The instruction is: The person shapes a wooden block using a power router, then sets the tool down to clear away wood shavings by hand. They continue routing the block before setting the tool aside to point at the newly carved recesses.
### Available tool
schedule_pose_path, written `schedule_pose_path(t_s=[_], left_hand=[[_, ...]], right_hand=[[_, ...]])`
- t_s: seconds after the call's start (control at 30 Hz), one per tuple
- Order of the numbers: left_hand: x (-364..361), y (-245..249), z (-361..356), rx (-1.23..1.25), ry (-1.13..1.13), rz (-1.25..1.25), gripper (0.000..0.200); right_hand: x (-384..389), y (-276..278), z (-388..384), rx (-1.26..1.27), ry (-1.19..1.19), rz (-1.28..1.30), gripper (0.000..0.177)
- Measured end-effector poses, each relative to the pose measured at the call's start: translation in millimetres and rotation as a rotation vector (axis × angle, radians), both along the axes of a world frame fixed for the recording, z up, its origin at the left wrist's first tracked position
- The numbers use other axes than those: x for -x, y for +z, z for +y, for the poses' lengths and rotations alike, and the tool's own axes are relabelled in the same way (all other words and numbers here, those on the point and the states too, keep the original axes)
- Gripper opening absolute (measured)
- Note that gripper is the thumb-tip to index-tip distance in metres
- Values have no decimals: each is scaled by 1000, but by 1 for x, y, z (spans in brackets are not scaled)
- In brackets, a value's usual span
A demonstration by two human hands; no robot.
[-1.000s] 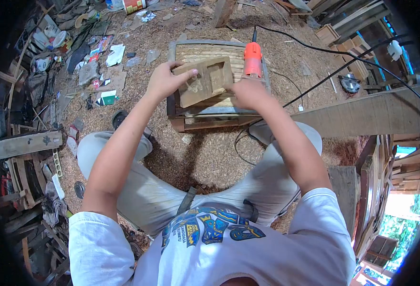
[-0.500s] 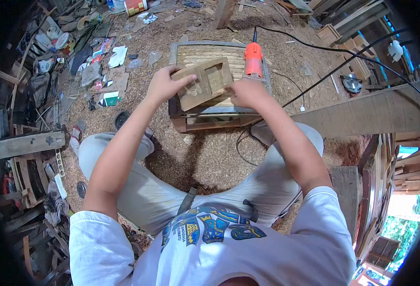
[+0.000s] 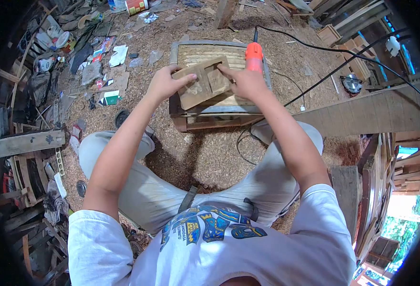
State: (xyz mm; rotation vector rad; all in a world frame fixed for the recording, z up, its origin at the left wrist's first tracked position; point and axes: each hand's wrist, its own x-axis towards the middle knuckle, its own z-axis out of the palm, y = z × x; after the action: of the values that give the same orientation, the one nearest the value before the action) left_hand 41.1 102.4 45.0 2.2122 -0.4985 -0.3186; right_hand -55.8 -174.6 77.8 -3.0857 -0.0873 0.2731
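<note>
A wooden block (image 3: 195,94) with a square recess is tilted above a slatted wooden crate (image 3: 210,49). My left hand (image 3: 166,84) grips its left side, thumb on the upper face. My right hand (image 3: 248,83) is at the right end, with a finger reaching into the recess; the other fingers are curled near the edge. Just beyond my right hand, an orange power tool (image 3: 254,55) rests on the crate, its lower part hidden by that hand.
A black cable (image 3: 310,44) runs from the tool to the right. A long plank (image 3: 362,112) lies at the right. Scraps and papers (image 3: 118,56) litter the left floor. A circular metal tool (image 3: 351,83) sits at the right.
My right hand has moved up and left from the block's lower right edge, and its finger now reaches into the recess. The block and my left hand have barely moved.
</note>
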Motion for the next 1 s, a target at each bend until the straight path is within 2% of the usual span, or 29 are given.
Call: schedule_pose_path(t_s=[0.17,0.23,0.3,0.4,0.53,0.6,0.63,0.7,0.73,0.8,0.83,0.87,0.93,1.0], left_hand=[[2,5,-4,15,27,-15,79],[1,10,-7,-10,32,-32,86],[0,12,-9,-11,44,-20,86],[0,8,-8,-8,61,-1,86],[0,4,-6,-12,68,5,85],[1,0,-6,-11,76,-15,83],[1,-2,-6,-6,85,-37,81],[5,-2,-4,-9,77,-64,77],[8,-1,-4,-9,70,-93,72],[10,-4,-4,3,53,-121,71],[10,-5,-3,17,36,-151,69],[10,-5,-4,16,32,-152,69],[10,-4,-5,-16,41,-146,67],[9,-4,-6,-9,33,-178,67]], right_hand=[[7,-14,8,95,-38,-43,79],[12,-12,19,141,-27,-65,80],[18,-8,26,204,-67,36,80],[29,-7,26,173,-30,123,78],[34,-11,22,94,-24,111,73],[34,-18,18,-120,-37,81,68],[35,-23,19,-123,-38,83,68],[39,-30,25,-367,68,23,65],[42,-31,29,-367,67,25,65],[45,-33,37,-835,-149,286,67],[45,-26,37,-990,-246,397,73],[45,-30,36,-992,-249,394,73],[42,-35,38,-1320,-375,467,78],[42,-34,41,-1367,-407,452,77]])
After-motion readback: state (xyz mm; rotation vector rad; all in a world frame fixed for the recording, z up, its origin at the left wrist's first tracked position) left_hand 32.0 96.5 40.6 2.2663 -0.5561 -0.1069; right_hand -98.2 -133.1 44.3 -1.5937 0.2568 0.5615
